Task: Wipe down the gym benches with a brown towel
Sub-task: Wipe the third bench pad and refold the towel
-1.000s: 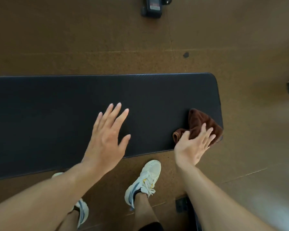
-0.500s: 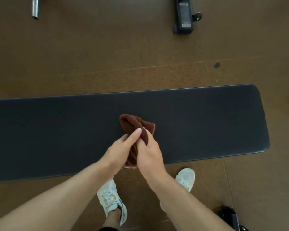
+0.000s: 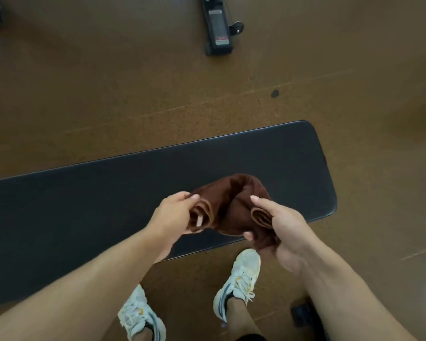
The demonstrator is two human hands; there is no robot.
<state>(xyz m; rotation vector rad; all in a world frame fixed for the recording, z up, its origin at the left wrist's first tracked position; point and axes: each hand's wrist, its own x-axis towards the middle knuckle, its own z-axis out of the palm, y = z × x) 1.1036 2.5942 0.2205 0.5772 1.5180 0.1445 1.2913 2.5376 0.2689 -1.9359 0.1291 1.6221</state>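
Spread wider than a moment ago, brown towel (image 3: pixel 234 205) hangs pinched between left hand (image 3: pixel 172 215) and right hand (image 3: pixel 278 225) above the black bench (image 3: pixel 84 205), white sneakers (image 3: pixel 239 279) below.

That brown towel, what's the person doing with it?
A person is standing beside a black gym bench and holding the brown towel up over it with both hands. The left hand pinches one end and the right hand grips the other, spreading the bunched cloth apart. The towel isn't lying on the bench at this moment, so no wiping is happening.
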